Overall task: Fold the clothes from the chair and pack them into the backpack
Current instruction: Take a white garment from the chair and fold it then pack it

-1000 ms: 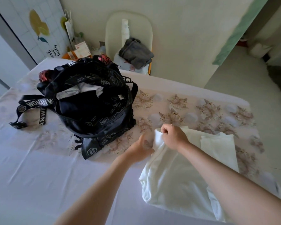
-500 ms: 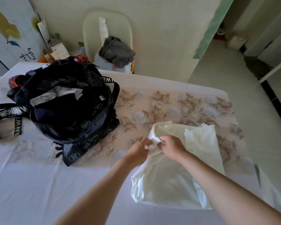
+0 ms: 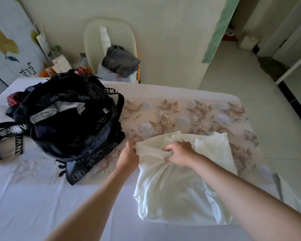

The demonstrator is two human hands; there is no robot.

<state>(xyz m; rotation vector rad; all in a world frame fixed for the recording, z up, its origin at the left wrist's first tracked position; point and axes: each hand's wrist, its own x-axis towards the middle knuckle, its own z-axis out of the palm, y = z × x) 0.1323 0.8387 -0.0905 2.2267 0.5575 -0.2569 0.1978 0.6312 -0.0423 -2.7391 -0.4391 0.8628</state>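
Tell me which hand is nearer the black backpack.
Left. The left hand pinches the edge of the white garment just beside the backpack; the right hand grips the garment farther right.

Both bare forearms extend forward. Left hand pinches the white garment at its edge. Right hand bunches it, fingers curled.

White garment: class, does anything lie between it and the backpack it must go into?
Nothing visible does. Only bare tablecloth separates the white garment from the backpack, whose mouth gapes open with clothes already inside.
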